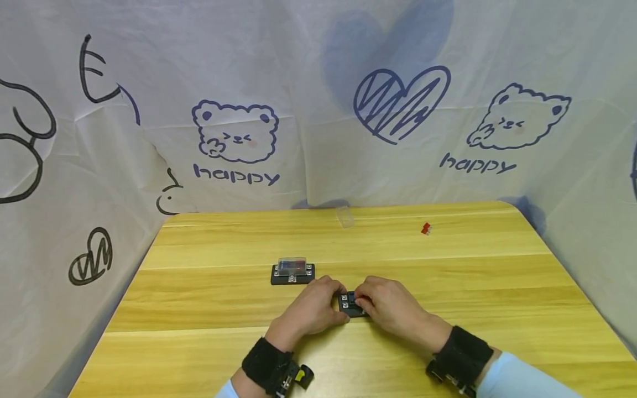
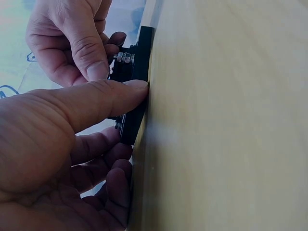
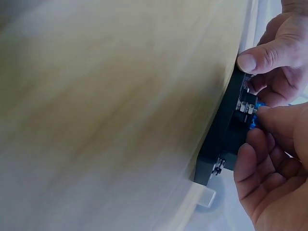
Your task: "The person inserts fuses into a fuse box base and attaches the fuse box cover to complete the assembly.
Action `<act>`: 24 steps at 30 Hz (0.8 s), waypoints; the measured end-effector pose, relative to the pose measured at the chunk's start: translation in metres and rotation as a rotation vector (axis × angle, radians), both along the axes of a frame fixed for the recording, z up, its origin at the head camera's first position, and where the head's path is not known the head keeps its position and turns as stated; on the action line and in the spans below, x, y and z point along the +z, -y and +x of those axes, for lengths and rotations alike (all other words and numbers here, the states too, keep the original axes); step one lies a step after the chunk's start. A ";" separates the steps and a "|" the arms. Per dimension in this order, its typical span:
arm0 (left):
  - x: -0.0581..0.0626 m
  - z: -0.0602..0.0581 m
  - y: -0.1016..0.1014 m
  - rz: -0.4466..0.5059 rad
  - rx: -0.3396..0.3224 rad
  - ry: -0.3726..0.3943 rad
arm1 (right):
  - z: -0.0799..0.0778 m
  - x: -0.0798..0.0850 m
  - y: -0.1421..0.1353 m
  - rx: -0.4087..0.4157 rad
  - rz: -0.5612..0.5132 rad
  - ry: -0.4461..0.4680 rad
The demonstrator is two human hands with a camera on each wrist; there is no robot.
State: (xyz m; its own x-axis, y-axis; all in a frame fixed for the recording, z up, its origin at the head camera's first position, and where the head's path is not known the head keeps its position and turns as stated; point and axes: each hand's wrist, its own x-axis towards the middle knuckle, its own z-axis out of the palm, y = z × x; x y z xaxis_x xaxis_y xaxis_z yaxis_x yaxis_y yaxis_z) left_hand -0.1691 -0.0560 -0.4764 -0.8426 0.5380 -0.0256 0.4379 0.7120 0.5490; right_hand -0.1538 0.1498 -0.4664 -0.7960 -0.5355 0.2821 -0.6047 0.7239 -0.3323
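A small black fuse block [image 1: 354,313] with metal screw terminals lies on the table between my two hands. My left hand [image 1: 314,307] grips its left end, thumb [image 2: 108,98] along the near edge and the fingers at the far side. My right hand [image 1: 396,307] is over the block's middle and right part. In the right wrist view its thumb and fingers pinch a blue blade fuse [image 3: 253,121] at the top of the block, mostly hidden behind the thumb. Nuts and bolts [image 3: 246,107] stick up beside that fuse.
Further left and back stands a second fuse block [image 1: 278,279] under a clear cover, with blue and red fuses inside. A loose clear cover [image 1: 344,216] lies near the table's [image 1: 209,309] back edge. Red blade fuses [image 1: 426,228] lie at the back right.
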 end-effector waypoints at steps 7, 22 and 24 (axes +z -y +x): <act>0.000 0.000 -0.001 0.001 0.007 -0.009 | -0.001 0.006 -0.007 -0.019 0.037 0.020; 0.000 0.002 -0.001 -0.014 0.022 0.003 | -0.036 0.021 -0.062 -0.243 0.012 -0.062; 0.000 0.002 -0.001 -0.014 0.023 0.003 | -0.044 0.020 -0.073 -0.281 0.002 -0.052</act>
State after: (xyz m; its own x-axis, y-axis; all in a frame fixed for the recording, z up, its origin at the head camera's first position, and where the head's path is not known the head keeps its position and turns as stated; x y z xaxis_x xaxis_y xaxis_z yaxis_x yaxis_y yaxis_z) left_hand -0.1669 -0.0552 -0.4768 -0.8548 0.5178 -0.0359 0.4192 0.7296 0.5404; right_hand -0.1983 0.2227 -0.4469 -0.8977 -0.2964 0.3260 -0.3965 0.8660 -0.3046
